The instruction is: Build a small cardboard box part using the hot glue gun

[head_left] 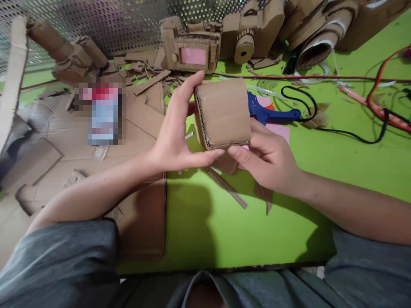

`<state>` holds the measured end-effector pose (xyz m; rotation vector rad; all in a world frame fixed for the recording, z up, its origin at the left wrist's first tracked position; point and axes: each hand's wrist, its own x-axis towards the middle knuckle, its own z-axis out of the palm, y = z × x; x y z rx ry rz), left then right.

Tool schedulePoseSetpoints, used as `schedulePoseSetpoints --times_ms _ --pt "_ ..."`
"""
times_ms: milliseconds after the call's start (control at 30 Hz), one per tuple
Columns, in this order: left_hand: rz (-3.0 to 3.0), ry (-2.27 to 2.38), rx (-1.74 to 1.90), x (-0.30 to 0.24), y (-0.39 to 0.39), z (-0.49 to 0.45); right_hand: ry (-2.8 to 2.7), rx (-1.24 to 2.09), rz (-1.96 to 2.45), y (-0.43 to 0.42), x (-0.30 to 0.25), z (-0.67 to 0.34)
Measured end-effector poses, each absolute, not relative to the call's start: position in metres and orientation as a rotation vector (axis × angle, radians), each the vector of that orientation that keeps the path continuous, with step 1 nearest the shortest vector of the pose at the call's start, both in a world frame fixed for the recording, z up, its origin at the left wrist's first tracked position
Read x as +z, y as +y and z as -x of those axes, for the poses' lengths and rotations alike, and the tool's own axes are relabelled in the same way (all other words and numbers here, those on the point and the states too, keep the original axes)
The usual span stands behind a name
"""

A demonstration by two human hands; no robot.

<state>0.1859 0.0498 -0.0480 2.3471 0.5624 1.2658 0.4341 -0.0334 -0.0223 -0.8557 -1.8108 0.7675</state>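
Note:
I hold a small brown cardboard box piece (224,112) above the green table (337,171), both hands on it. My left hand (175,130) grips its left side, index finger along the top edge and thumb under the bottom edge. My right hand (268,160) supports it from below and behind, thumb pressed at the lower front edge. The box's corrugated edge faces me on the left side. A thin cardboard strip (226,187) lies on the table just under my hands.
A blue glue gun (272,113) with a black cord lies behind the box, on pink paper (279,130). Cardboard sheets (141,119) cover the left. Cardboard camera models (192,45) stand at the back by a perforated metal wall. Red cables (382,77) run at right.

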Motion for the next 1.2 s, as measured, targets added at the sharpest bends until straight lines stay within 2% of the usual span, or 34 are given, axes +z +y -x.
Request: schedulePoseSetpoints --times_ms 300,567,833,1067,1200 --pt "-2.374 0.505 1.291 -0.058 0.056 -0.188 -1.466 1.329 0.885 -0.032 -0.017 -0.420" --pt "-2.347 0.549 1.265 -0.050 0.048 -0.190 -1.510 1.156 0.935 -0.034 -0.015 -0.419" --pt "-2.383 0.614 1.240 -0.060 0.056 -0.188 -1.380 1.445 0.757 -0.034 -0.009 -0.413" --pt "-2.382 0.368 1.428 -0.068 0.063 -0.191 -1.431 1.425 0.846 -0.036 -0.006 -0.416" --pt "-2.405 0.516 1.287 -0.057 0.054 -0.188 -1.414 1.482 0.822 -0.036 -0.007 -0.418"
